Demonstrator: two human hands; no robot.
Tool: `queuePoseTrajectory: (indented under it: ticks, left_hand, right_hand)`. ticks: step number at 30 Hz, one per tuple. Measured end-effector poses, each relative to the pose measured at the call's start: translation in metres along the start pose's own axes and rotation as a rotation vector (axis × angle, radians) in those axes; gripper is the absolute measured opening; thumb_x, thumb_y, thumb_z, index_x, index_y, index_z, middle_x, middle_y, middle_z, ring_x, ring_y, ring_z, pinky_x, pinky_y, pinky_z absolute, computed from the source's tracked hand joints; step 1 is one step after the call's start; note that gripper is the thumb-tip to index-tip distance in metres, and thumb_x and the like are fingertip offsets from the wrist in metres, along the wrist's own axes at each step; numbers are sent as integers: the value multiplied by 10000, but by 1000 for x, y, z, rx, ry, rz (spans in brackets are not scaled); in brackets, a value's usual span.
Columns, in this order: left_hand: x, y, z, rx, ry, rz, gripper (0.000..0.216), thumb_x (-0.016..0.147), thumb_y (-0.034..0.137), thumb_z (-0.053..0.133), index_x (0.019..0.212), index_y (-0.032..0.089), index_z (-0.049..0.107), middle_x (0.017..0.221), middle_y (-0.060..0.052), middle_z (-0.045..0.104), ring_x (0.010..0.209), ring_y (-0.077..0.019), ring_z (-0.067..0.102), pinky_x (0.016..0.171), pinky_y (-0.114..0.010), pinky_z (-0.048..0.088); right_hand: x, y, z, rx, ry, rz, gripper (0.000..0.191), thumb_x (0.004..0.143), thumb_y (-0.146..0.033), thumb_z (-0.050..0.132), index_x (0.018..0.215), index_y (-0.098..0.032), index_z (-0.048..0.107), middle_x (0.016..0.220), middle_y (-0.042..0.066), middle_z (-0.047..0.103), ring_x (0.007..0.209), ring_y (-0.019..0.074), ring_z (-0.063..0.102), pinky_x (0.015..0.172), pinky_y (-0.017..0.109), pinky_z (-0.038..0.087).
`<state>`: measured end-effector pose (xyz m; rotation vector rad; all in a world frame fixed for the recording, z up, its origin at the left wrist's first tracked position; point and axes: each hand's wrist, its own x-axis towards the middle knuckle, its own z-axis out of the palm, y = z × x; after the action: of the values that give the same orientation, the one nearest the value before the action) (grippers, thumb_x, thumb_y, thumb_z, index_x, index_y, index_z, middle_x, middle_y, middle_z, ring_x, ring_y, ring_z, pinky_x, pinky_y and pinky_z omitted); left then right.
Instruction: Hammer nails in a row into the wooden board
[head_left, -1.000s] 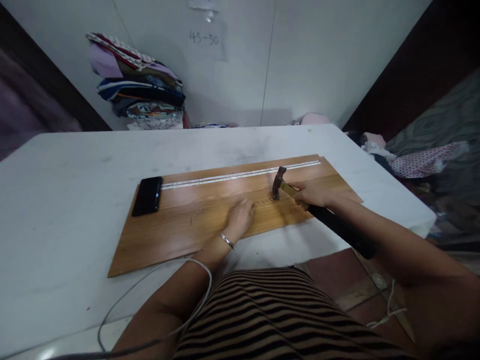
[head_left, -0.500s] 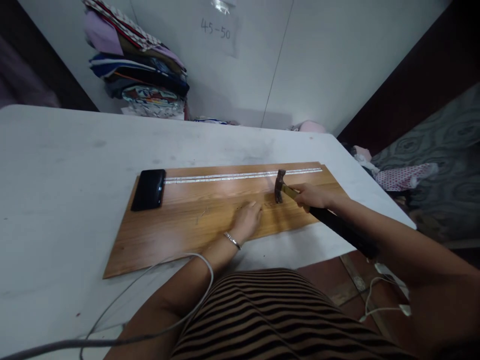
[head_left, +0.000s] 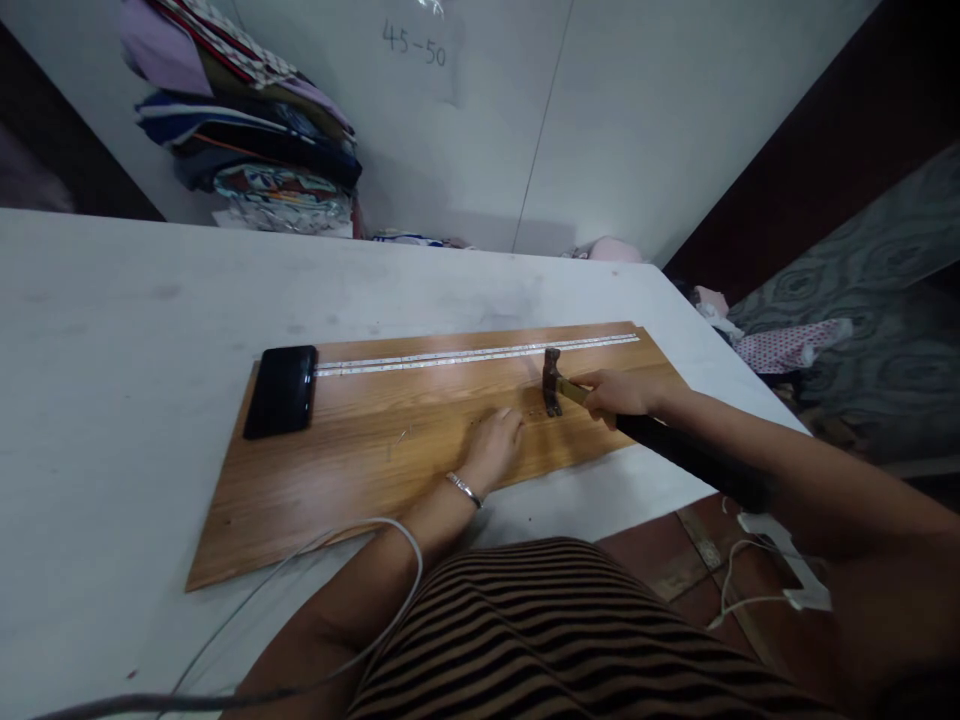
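My right hand (head_left: 621,393) is wrapped round a claw hammer (head_left: 553,382), gripping the handle close to the metal head. The long black grip runs back along my forearm. The hammer head is over the wooden board (head_left: 337,480), just right of my left hand; I cannot tell whether it touches. My left hand (head_left: 495,445) rests on the board with its fingers curled together, and what they hold, if anything, is hidden. A few thin nail-like pieces (head_left: 403,437) lie on the board to its left.
A black phone (head_left: 281,391) lies on the board's left end, against two white measuring strips (head_left: 450,358). The white table (head_left: 90,400) carries the board. A grey cable (head_left: 405,525) loops over my left forearm. Folded clothes (head_left: 262,130) are stacked at the back left.
The view has shifted a little, so the board and phone sit further left and lower. The hammer head has come slightly nearer my left hand, which stays on the board.
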<state>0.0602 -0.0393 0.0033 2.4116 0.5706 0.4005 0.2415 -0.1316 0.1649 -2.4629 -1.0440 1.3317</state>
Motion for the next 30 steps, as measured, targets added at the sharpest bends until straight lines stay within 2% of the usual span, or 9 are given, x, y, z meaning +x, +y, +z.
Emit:
queuePoseTrajectory:
  ticks: [7, 11, 17, 19, 22, 26, 28, 30]
  left_hand:
    - [0, 3, -4, 31, -30, -1, 180, 928, 166, 466, 861, 172, 633, 910, -70, 636, 829, -172, 566, 736, -288, 421]
    - [0, 3, -5, 52, -38, -10, 175, 931, 171, 470, 862, 170, 631, 908, -71, 636, 830, -172, 571, 732, -286, 421]
    - [0, 2, -2, 22, -14, 0, 165, 921, 164, 478, 844, 170, 624, 908, -76, 627, 837, -180, 574, 746, -296, 430]
    - [0, 2, -2, 0, -12, 3, 162, 914, 156, 479, 839, 168, 622, 903, -80, 624, 835, -184, 572, 745, -299, 431]
    - [1, 2, -2, -62, -4, -8, 159, 897, 141, 485, 814, 168, 618, 885, -75, 619, 816, -180, 563, 744, -300, 428]
    - [4, -2, -3, -345, 96, -75, 84, 830, 126, 568, 779, 172, 615, 817, -33, 610, 794, -153, 554, 749, -279, 428]
    - [6, -4, -5, -605, 173, -188, 33, 783, 142, 631, 795, 171, 623, 767, -5, 600, 753, -134, 550, 724, -259, 429]
    - [6, -6, -9, -933, 208, -363, 81, 786, 225, 663, 826, 165, 625, 725, 7, 591, 677, -117, 542, 654, -243, 426]
  right_hand:
    - [-15, -2, 0, 2, -44, 81, 650, 695, -99, 561, 1337, -185, 520, 545, -36, 508, 431, 135, 513, 436, 239, 405]
    - [-9, -7, -6, -49, -92, 75, 651, 702, -78, 552, 1345, -173, 507, 589, -27, 525, 445, 125, 512, 440, 236, 425]
    - [-5, -28, -38, -169, -234, 64, 520, 746, -30, 511, 1257, -94, 580, 546, -35, 534, 417, 113, 501, 420, 219, 394]
    - [-14, -37, -50, -150, -238, 83, 473, 788, -37, 515, 1252, -77, 596, 559, -27, 553, 419, 96, 507, 437, 212, 376]
    - [-30, -47, -61, -142, -205, 120, 501, 772, -38, 559, 1269, -79, 607, 570, -7, 588, 410, 105, 527, 425, 213, 361]
    - [-40, -50, -59, -103, -134, 86, 563, 728, -92, 616, 1288, -154, 624, 587, -1, 614, 417, 140, 546, 398, 234, 415]
    - [-41, -48, -52, -29, -108, 53, 606, 740, -130, 603, 1345, -165, 580, 605, 7, 626, 425, 147, 544, 400, 250, 438]
    - [-42, -45, -42, 60, -112, 21, 664, 751, -158, 590, 1411, -170, 513, 623, 11, 631, 434, 148, 542, 404, 254, 442]
